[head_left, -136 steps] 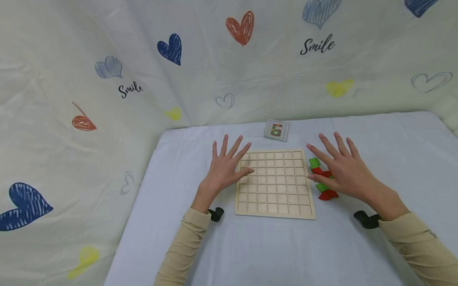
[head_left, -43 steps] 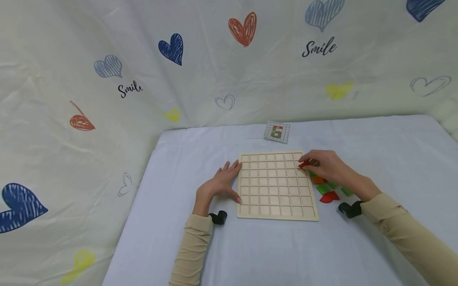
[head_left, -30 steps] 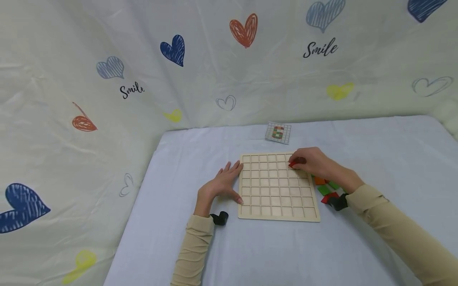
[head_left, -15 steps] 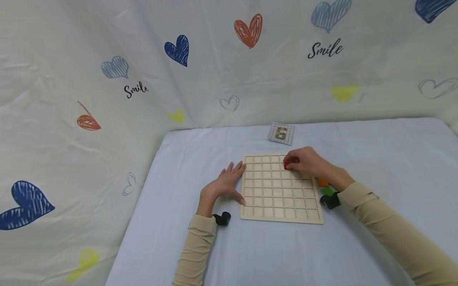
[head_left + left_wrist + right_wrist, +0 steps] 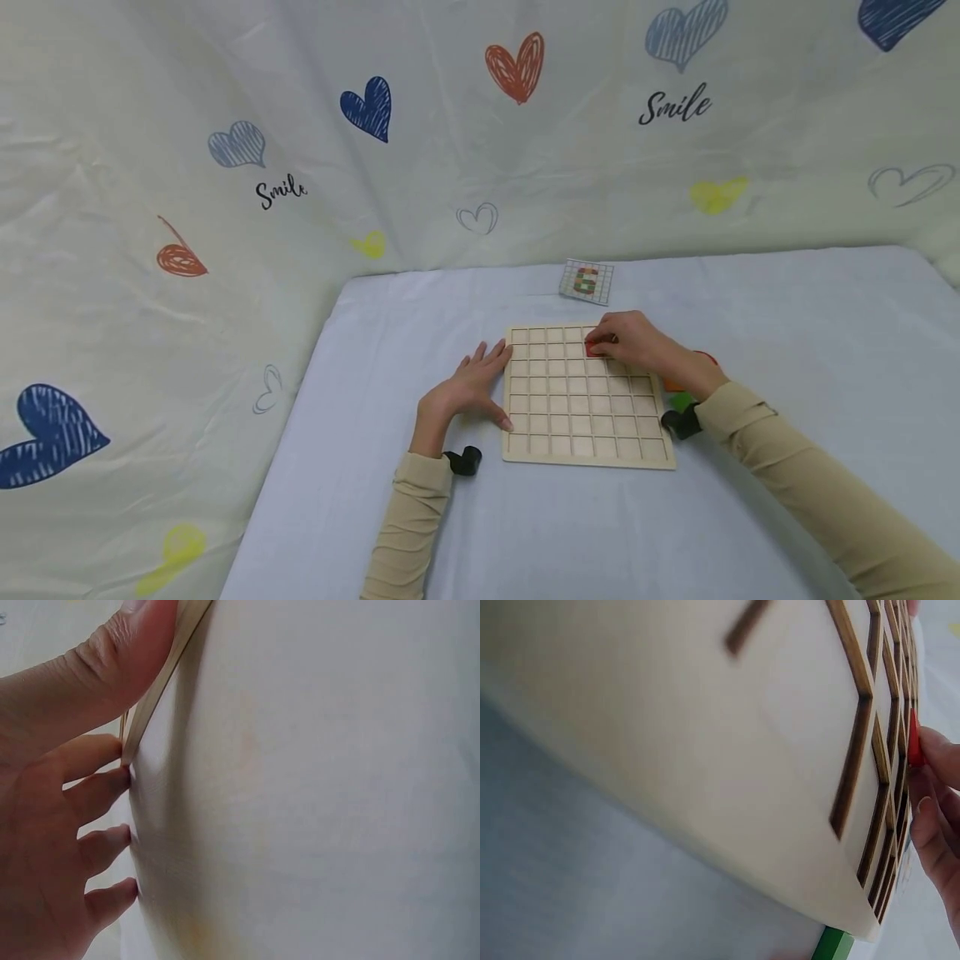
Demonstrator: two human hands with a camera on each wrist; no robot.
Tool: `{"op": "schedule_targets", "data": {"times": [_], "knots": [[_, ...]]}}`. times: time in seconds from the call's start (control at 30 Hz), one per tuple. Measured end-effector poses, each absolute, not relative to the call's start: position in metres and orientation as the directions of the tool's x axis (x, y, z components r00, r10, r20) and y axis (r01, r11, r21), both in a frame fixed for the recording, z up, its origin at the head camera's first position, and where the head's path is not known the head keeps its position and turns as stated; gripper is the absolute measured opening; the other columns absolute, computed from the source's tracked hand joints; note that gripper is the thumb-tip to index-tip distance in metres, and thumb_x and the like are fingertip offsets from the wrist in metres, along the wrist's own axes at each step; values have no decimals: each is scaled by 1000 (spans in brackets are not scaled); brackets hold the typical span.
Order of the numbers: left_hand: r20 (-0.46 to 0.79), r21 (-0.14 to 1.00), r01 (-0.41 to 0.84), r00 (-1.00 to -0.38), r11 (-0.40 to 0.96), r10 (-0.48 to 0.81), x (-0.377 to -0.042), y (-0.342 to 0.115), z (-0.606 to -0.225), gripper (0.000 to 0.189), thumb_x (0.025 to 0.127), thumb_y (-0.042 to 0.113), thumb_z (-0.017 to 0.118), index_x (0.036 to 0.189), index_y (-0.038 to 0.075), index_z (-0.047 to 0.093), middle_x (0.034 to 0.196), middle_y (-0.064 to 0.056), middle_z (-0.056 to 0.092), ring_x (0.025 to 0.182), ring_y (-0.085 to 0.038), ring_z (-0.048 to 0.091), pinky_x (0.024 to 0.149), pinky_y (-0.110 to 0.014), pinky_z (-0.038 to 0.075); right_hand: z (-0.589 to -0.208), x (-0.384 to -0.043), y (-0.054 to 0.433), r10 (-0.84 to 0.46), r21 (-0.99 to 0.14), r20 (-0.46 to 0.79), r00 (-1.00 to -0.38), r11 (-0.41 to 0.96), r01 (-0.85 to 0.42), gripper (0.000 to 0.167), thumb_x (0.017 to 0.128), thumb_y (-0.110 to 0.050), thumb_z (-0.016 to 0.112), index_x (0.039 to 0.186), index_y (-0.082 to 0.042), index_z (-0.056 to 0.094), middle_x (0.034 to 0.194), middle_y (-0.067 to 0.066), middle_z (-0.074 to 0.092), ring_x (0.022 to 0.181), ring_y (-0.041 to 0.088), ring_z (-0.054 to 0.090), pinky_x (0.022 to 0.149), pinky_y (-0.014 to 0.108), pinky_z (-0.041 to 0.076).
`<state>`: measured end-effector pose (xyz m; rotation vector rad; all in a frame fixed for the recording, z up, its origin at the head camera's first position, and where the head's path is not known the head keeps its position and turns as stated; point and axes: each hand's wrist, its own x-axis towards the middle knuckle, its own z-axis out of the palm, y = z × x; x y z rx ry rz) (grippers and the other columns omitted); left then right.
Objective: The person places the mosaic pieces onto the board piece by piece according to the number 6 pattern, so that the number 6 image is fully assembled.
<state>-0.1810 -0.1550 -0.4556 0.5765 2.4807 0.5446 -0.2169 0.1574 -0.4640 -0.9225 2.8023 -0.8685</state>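
Observation:
A pale wooden board (image 5: 581,408) with a grid of square recesses lies on the white cloth. Along its left edge my left hand (image 5: 463,392) rests with fingers spread; in the left wrist view the thumb and fingertips meet the board's rim (image 5: 159,686). Over the upper part of the grid, my right hand (image 5: 633,340) pinches a small red tile (image 5: 592,348) between thumb and fingers. The right wrist view shows this red tile (image 5: 914,742) standing low at the grid lines, its far side partly hidden by the fingertips.
Behind the board lies a gridded card (image 5: 587,282) printed with a coloured figure like a 6. Right of the board are loose tiles, among them an orange tile (image 5: 672,385) and a green tile (image 5: 681,402), partly covered by my right forearm. A printed cloth (image 5: 420,183) hangs behind.
From hovering spread, my left hand came to the board's left edge. My right hand took a red tile from the pile and carried it left over the grid's upper rows.

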Motion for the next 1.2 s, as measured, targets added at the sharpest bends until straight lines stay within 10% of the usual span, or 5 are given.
{"op": "schedule_targets", "data": {"times": [0.77, 1.2], "knots": [[-403, 476, 289, -768, 830, 499, -183, -152, -455, 132, 69, 34, 97, 167, 15, 11, 175, 0, 1, 161, -27, -8, 131, -48, 1, -443, -197, 178, -498, -583, 76, -864, 681, -444, 14, 94, 0, 71, 106, 1, 77, 105, 14, 77, 96, 30, 71, 88, 49, 60], [-387, 493, 293, -769, 819, 508, -180, -153, -454, 131, 69, 31, 97, 167, 12, 11, 175, -5, 2, 161, -31, -7, 131, -51, 3, -444, -182, 217, -431, -542, 30, -902, 751, -377, 18, 91, -1, 74, 108, 2, 77, 102, 10, 77, 88, 21, 66, 78, 36, 60]]}}
